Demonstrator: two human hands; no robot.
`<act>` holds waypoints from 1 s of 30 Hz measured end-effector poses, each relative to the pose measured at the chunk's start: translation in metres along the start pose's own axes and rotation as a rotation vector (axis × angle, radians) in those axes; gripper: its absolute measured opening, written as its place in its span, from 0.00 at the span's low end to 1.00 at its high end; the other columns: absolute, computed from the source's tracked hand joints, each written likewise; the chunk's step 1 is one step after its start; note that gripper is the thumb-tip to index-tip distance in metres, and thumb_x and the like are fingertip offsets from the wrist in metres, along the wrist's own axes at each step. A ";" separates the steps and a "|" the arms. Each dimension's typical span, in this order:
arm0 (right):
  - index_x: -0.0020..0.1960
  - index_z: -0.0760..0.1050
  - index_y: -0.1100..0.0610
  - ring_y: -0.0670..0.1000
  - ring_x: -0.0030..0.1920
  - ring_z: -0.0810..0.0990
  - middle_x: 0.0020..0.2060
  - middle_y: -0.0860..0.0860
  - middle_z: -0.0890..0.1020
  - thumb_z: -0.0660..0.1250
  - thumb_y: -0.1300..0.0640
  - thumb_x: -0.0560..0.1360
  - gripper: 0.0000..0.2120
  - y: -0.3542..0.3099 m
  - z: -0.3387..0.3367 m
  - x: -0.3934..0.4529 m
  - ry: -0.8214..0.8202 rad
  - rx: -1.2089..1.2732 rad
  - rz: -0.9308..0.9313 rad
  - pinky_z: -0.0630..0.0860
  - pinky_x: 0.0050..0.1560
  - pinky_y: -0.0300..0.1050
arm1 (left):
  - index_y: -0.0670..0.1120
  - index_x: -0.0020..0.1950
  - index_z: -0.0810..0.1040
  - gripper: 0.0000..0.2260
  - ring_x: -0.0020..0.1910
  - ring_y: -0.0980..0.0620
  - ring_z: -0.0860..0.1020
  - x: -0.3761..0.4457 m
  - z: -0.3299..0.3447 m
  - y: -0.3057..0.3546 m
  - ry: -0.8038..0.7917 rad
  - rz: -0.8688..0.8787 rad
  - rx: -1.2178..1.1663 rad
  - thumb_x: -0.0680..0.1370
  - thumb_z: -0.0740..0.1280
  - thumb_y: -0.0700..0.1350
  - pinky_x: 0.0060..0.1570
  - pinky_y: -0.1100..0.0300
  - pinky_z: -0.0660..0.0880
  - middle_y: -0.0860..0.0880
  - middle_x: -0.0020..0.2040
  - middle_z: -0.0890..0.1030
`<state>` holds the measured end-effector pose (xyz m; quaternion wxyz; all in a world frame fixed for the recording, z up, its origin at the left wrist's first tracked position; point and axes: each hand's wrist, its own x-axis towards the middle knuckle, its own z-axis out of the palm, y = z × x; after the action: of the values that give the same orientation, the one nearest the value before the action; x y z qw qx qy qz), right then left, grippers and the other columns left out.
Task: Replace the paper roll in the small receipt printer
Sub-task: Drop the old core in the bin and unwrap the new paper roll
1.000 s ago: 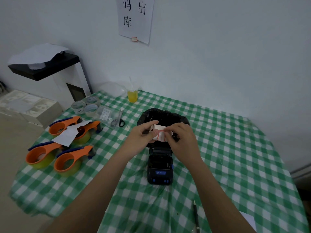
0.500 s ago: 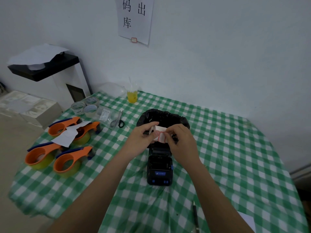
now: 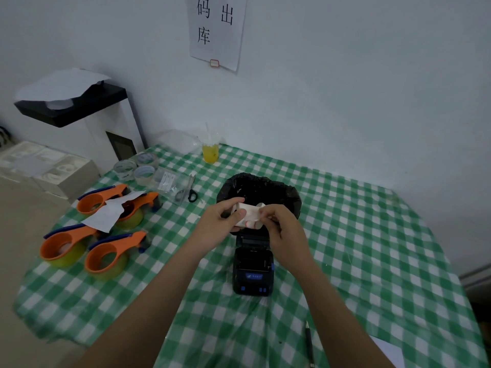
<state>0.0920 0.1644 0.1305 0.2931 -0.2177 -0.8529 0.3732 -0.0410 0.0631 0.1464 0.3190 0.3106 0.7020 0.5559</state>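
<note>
A small white paper roll with red label outlines is held in the air between both hands, just above the printer. My left hand grips its left side with thumb and fingers. My right hand pinches its right end, where the loose paper edge is. Below them the small black receipt printer lies on the checked tablecloth with its lid open and its paper bay showing empty.
A black-lined bin stands right behind the hands. Several orange tape dispensers lie at the left, with tape rolls, scissors and a yellow drink cup behind. A pen lies near the front edge.
Both hands stay on the roll in the same spot. My right fingers have shifted slightly along the roll's right end; the roll has turned a little.
</note>
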 end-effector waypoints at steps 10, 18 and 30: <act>0.45 0.77 0.54 0.42 0.43 0.78 0.43 0.50 0.81 0.66 0.61 0.75 0.03 0.039 0.004 0.019 0.261 0.197 0.404 0.74 0.43 0.29 | 0.44 0.65 0.73 0.16 0.53 0.50 0.75 0.027 -0.010 -0.034 0.134 -0.098 0.007 0.77 0.64 0.42 0.40 0.66 0.81 0.42 0.67 0.70; 0.46 0.78 0.59 0.48 0.39 0.75 0.42 0.53 0.81 0.63 0.60 0.76 0.06 0.109 0.035 0.090 0.091 -0.060 0.593 0.71 0.39 0.39 | 0.45 0.65 0.73 0.17 0.60 0.43 0.76 0.061 -0.014 -0.067 0.165 -0.191 0.013 0.77 0.65 0.44 0.50 0.51 0.82 0.39 0.68 0.71; 0.41 0.75 0.60 0.52 0.35 0.76 0.34 0.53 0.78 0.70 0.52 0.72 0.11 0.175 0.059 0.133 -0.267 -0.372 0.618 0.71 0.32 0.43 | 0.45 0.65 0.73 0.17 0.63 0.45 0.74 0.096 -0.006 -0.090 0.154 -0.230 -0.036 0.76 0.65 0.44 0.53 0.52 0.81 0.41 0.65 0.74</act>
<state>-0.0180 0.3225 0.0088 0.0086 -0.4633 -0.8310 0.3077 -0.1109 0.1187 0.0498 0.3310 0.1787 0.7454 0.5503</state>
